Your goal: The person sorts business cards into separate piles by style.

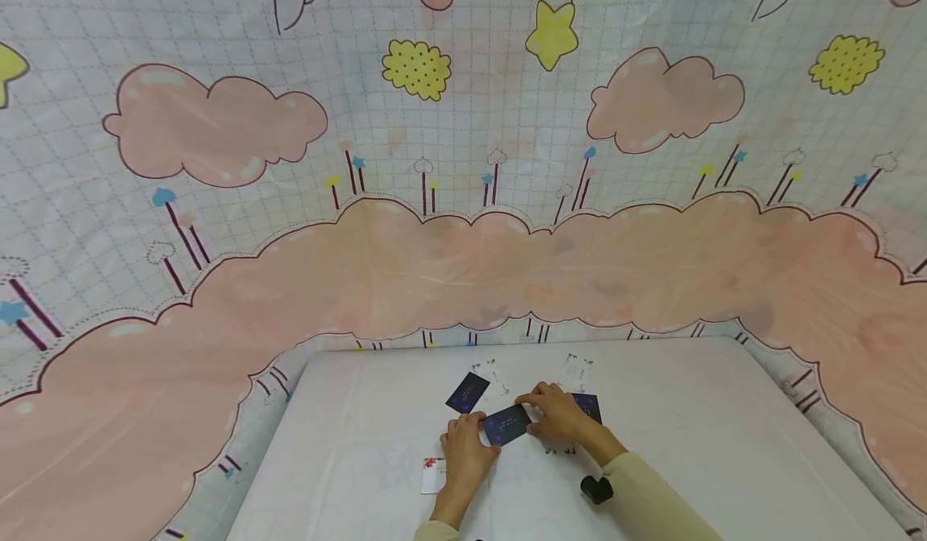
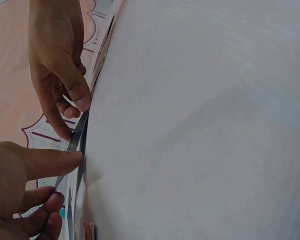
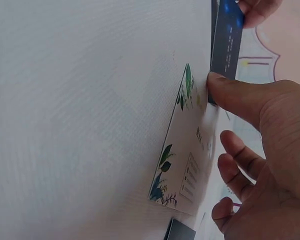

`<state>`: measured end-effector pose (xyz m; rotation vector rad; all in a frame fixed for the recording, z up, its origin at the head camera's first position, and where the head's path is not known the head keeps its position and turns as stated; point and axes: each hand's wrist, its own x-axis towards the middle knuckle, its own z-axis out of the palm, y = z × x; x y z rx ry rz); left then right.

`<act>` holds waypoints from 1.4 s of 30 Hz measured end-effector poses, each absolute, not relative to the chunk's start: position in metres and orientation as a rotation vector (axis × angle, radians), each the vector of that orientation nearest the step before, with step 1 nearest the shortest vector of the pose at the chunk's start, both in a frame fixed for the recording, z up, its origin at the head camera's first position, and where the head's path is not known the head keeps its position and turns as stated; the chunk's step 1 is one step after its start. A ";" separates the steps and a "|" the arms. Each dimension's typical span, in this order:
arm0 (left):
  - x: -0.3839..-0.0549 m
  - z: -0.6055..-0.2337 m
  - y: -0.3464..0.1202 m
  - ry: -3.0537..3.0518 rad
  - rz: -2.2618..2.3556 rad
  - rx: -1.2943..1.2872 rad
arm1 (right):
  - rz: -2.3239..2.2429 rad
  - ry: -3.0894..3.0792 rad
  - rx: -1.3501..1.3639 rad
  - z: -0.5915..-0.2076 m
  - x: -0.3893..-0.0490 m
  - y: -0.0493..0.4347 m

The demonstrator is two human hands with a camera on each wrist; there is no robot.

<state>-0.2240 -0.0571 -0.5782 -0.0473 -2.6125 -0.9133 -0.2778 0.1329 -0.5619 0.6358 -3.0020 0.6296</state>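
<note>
Both hands hold one dark blue card point(image 1: 507, 426) between them, low over the white table. My left hand point(image 1: 467, 454) pinches its left end with thumb and fingers. At the right end, thumb and fingertips of my right hand point(image 1: 561, 414) grip the same card. The right wrist view shows the card point(image 3: 227, 42) with small pale print, the right thumb on its edge and the left fingertips at the far end. In the left wrist view the card point(image 2: 77, 132) appears nearly edge-on. Below the right hand lies a white card with green leaves point(image 3: 182, 150).
A second dark card point(image 1: 467, 392) lies behind the left hand, a third point(image 1: 588, 406) partly behind the right. White leaf-printed cards point(image 1: 575, 372) lie farther back. Beside the left wrist is a white-and-red card point(image 1: 433, 476). A small black object point(image 1: 597, 489) appears by the right sleeve.
</note>
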 end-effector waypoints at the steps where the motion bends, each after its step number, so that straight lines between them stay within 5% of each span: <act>1: -0.224 -0.579 -0.057 -2.602 -0.910 -0.055 | 0.627 -2.993 0.636 -0.562 -0.278 0.133; 42: -0.227 -0.546 -0.099 -2.655 -0.860 -0.582 | 0.796 -2.772 0.654 -0.534 -0.244 0.143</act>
